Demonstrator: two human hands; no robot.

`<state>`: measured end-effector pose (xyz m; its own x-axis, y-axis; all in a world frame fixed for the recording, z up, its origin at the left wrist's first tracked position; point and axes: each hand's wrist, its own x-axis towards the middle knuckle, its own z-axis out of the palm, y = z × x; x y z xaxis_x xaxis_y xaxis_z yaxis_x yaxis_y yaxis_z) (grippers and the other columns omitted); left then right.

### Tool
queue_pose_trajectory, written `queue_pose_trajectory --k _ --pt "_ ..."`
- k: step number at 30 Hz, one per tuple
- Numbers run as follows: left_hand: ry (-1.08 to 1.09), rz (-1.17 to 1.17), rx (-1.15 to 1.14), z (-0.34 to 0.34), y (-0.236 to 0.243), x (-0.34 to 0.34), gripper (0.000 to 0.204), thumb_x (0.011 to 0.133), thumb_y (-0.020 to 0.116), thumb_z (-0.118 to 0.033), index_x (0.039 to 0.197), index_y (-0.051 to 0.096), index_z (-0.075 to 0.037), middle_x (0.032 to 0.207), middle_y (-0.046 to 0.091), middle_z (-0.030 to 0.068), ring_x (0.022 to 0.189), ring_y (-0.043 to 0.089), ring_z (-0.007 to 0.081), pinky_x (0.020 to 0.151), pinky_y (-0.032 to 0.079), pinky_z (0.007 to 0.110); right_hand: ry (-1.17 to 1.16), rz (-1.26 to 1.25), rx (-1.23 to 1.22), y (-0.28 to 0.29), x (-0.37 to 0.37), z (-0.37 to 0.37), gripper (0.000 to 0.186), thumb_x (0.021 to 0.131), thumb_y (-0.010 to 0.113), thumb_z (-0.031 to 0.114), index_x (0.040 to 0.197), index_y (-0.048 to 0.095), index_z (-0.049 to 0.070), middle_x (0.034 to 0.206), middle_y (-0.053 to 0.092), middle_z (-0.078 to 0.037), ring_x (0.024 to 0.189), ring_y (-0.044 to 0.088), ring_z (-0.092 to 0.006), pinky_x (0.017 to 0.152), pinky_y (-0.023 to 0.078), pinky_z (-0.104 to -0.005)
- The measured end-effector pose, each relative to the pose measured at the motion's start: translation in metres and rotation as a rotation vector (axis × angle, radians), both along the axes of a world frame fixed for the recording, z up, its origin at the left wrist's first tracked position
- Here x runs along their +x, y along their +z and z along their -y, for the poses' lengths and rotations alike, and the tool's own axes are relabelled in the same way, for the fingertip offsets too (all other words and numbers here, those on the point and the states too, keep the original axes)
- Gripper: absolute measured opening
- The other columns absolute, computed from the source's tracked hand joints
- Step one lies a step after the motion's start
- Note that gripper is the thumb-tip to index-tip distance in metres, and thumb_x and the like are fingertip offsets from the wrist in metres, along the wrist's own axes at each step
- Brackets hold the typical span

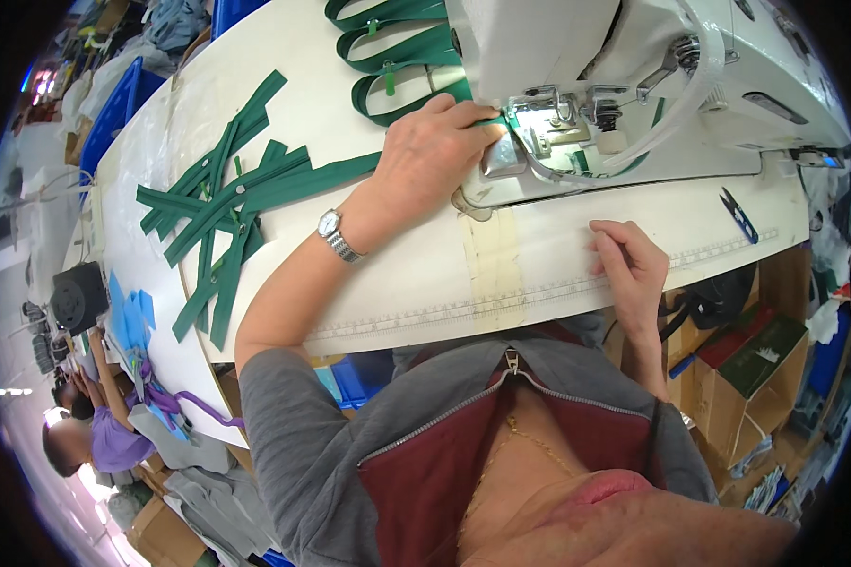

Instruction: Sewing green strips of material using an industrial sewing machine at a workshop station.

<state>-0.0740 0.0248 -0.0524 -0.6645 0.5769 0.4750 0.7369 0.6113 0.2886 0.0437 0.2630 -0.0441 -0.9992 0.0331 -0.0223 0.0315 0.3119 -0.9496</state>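
My left hand point(430, 146), with a watch on its wrist, is at the sewing machine point(548, 128). Its fingers press together on the end of a green zipper point(326, 177), beside the metal plate and presser foot. That zipper trails left from under the hand toward a crossed heap of green zippers point(232, 203) with small pulls. Behind the hand, more green zipper tape point(388, 61) hangs in loops next to the machine. My right hand point(633, 265) rests near the table's front edge, fingers curled in, with nothing visible in them.
Small dark thread snips point(739, 215) lie on the right of the white table point(388, 293). A measuring tape point(539, 295) runs along the front edge. A cardboard box point(742, 387) stands below at right. Another person point(113, 439) sits far left, near blue and purple pieces.
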Motion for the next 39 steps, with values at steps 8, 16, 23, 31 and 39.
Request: queue_pose_trajectory --k 8,16,23,31,39 --pt "0.172 -0.062 -0.236 0.031 0.016 0.007 0.031 0.071 0.057 -0.002 0.101 0.058 -0.01 0.101 0.058 0.0034 0.08 0.056 0.0196 0.063 0.049 0.031 0.013 -0.005 -0.034 -0.001 0.004 0.002 0.014 0.084 0.056 0.0 0.096 0.063 -0.002 0.073 0.059 -0.006 0.056 0.055 -0.0084 0.052 0.043 -0.019" --pt "0.256 0.728 0.393 0.072 0.063 0.042 0.048 0.079 0.056 -0.001 0.126 0.049 -0.009 0.098 0.063 0.0044 0.082 0.06 0.0137 0.068 0.046 0.024 0.305 0.019 -0.199 0.01 -0.006 0.051 0.03 0.08 0.063 0.006 0.109 0.059 -0.001 0.094 0.061 -0.008 0.081 0.059 -0.0113 0.066 0.048 -0.0211" --pt "-0.034 1.16 1.317 0.034 0.058 0.062 0.039 0.084 0.056 -0.003 0.122 0.052 -0.002 0.114 0.057 0.0095 0.102 0.056 0.0177 0.086 0.045 0.032 0.502 0.471 -0.55 0.01 -0.005 0.091 0.028 0.088 0.055 0.013 0.109 0.058 -0.005 0.088 0.064 -0.009 0.072 0.062 -0.0128 0.065 0.049 -0.0218" --pt "0.246 0.297 0.47 0.054 0.032 0.075 0.043 0.078 0.063 -0.014 0.119 0.054 -0.007 0.118 0.053 0.0106 0.102 0.055 0.0252 0.085 0.044 0.036 0.299 0.471 -0.644 0.007 -0.022 0.055 0.034 0.093 0.049 0.027 0.091 0.061 -0.005 0.063 0.057 -0.005 0.042 0.051 -0.0079 0.039 0.04 -0.0179" --pt "-0.135 -0.28 0.024 0.02 0.005 0.036 0.025 0.069 0.062 -0.007 0.094 0.061 -0.009 0.106 0.062 0.0027 0.088 0.059 0.0187 0.072 0.046 0.033 0.444 0.606 -0.512 0.018 -0.057 0.052 0.032 0.09 0.052 0.027 0.095 0.062 -0.003 0.068 0.061 -0.005 0.042 0.053 -0.0087 0.038 0.039 -0.0192"
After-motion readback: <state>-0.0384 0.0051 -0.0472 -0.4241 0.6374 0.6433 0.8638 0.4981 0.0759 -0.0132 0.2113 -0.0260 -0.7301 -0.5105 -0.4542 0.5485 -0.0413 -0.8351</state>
